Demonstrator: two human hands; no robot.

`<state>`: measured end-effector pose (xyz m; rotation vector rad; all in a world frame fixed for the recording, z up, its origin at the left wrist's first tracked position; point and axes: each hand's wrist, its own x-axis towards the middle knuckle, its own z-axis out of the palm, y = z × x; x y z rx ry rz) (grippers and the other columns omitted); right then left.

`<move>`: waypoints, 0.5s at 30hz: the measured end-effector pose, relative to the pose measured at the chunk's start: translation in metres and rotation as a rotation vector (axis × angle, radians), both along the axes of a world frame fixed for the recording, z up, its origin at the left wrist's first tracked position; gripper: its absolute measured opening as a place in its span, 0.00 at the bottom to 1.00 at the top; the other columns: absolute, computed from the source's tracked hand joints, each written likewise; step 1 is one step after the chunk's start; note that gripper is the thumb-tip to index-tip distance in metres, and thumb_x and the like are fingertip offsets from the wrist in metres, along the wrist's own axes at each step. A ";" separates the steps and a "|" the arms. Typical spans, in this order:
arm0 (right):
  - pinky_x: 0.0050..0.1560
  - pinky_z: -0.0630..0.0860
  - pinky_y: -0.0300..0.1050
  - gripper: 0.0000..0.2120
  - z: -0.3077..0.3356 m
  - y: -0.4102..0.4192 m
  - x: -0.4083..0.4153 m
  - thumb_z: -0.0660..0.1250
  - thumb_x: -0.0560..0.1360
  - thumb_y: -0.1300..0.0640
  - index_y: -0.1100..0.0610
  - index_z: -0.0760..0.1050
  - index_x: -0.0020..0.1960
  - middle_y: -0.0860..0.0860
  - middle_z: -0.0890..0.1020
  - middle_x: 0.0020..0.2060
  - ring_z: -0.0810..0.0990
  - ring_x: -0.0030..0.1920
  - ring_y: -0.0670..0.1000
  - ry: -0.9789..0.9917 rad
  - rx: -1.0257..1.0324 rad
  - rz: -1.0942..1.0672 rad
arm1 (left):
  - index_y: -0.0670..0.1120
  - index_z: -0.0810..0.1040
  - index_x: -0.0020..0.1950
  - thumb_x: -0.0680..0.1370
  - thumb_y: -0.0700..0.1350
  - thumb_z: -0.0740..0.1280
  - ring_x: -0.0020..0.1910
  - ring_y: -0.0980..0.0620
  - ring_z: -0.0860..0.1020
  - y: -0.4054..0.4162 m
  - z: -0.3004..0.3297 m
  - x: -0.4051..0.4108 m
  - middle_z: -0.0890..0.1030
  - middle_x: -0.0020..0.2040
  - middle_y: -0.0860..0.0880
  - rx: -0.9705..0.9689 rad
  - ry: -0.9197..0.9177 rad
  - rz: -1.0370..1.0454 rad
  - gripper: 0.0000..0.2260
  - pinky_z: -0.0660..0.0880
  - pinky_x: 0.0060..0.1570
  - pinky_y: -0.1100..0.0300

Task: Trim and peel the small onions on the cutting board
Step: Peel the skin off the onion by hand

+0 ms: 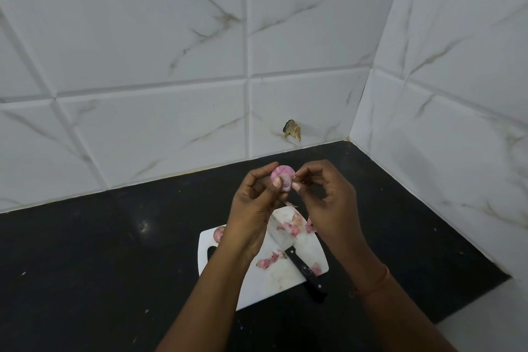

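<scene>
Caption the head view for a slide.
Left hand holds a small onion above the cutting board while the right hand pinches its skin; knife rests on the board.

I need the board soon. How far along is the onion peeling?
Done: pink peel scraps litter the white plastic cutting board, and the black-handled knife lies there unused. In hand: the left hand holds a small pink onion while the right hand pinches its skin. Left: one onion at the board's edge.
</scene>
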<state>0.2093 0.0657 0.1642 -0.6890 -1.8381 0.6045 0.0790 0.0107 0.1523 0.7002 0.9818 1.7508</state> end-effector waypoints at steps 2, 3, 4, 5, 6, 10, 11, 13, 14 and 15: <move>0.49 0.76 0.29 0.12 0.000 0.001 0.000 0.73 0.72 0.66 0.55 0.76 0.51 0.46 0.81 0.45 0.81 0.48 0.43 0.027 -0.032 0.015 | 0.46 0.80 0.59 0.71 0.44 0.72 0.50 0.51 0.84 0.000 0.001 0.000 0.86 0.52 0.47 0.004 0.013 -0.002 0.17 0.80 0.49 0.61; 0.50 0.77 0.30 0.12 0.001 0.001 0.001 0.73 0.72 0.65 0.56 0.76 0.52 0.46 0.81 0.46 0.81 0.49 0.43 0.041 -0.042 0.021 | 0.46 0.80 0.59 0.71 0.44 0.72 0.49 0.51 0.84 0.000 0.001 0.000 0.86 0.51 0.48 0.006 0.021 0.000 0.17 0.80 0.48 0.61; 0.50 0.77 0.31 0.11 0.001 0.001 0.001 0.73 0.72 0.65 0.57 0.77 0.52 0.46 0.82 0.47 0.81 0.49 0.43 0.048 -0.046 0.022 | 0.46 0.80 0.59 0.70 0.44 0.72 0.50 0.51 0.84 0.001 0.001 0.000 0.86 0.52 0.47 0.006 0.033 0.007 0.17 0.81 0.49 0.61; 0.51 0.78 0.32 0.11 0.002 0.001 0.001 0.73 0.72 0.65 0.57 0.77 0.52 0.46 0.82 0.47 0.81 0.49 0.44 0.050 -0.043 0.022 | 0.45 0.80 0.60 0.70 0.45 0.72 0.51 0.50 0.84 0.000 0.001 0.000 0.85 0.53 0.47 0.008 0.047 0.017 0.18 0.81 0.50 0.60; 0.51 0.78 0.34 0.10 0.002 0.001 0.001 0.73 0.72 0.65 0.58 0.77 0.51 0.47 0.82 0.46 0.82 0.49 0.44 0.052 -0.036 0.024 | 0.45 0.80 0.60 0.71 0.45 0.72 0.53 0.49 0.84 0.000 0.001 0.000 0.85 0.54 0.46 0.011 0.061 0.027 0.18 0.81 0.52 0.59; 0.50 0.80 0.39 0.06 0.002 -0.001 0.003 0.73 0.72 0.67 0.60 0.78 0.46 0.49 0.83 0.44 0.83 0.48 0.47 0.071 -0.008 0.034 | 0.45 0.79 0.60 0.70 0.46 0.73 0.57 0.46 0.83 0.000 -0.001 0.000 0.84 0.56 0.44 0.029 0.114 0.051 0.19 0.80 0.54 0.56; 0.49 0.80 0.39 0.06 0.002 -0.001 0.003 0.73 0.72 0.68 0.61 0.77 0.45 0.49 0.83 0.43 0.83 0.47 0.48 0.074 0.006 0.028 | 0.45 0.79 0.60 0.70 0.46 0.73 0.57 0.46 0.83 0.000 -0.001 0.000 0.84 0.56 0.44 0.030 0.120 0.057 0.19 0.80 0.54 0.56; 0.47 0.80 0.39 0.06 0.001 -0.001 0.003 0.72 0.72 0.70 0.62 0.77 0.42 0.49 0.83 0.41 0.82 0.45 0.48 0.091 0.041 0.005 | 0.46 0.80 0.60 0.70 0.46 0.74 0.56 0.46 0.83 0.000 -0.002 0.001 0.84 0.56 0.44 0.027 0.129 0.067 0.19 0.80 0.53 0.57; 0.47 0.79 0.38 0.06 0.000 0.000 0.002 0.71 0.72 0.71 0.62 0.77 0.41 0.49 0.82 0.40 0.82 0.44 0.47 0.100 0.055 -0.006 | 0.46 0.80 0.59 0.70 0.46 0.74 0.56 0.46 0.83 0.000 -0.002 0.002 0.84 0.56 0.43 0.024 0.130 0.071 0.19 0.80 0.52 0.57; 0.46 0.79 0.37 0.07 0.000 0.000 0.002 0.71 0.72 0.71 0.62 0.77 0.41 0.49 0.82 0.40 0.82 0.43 0.47 0.103 0.068 -0.012 | 0.46 0.80 0.59 0.70 0.47 0.74 0.55 0.47 0.83 0.000 -0.003 0.003 0.84 0.56 0.43 0.022 0.126 0.073 0.19 0.80 0.52 0.57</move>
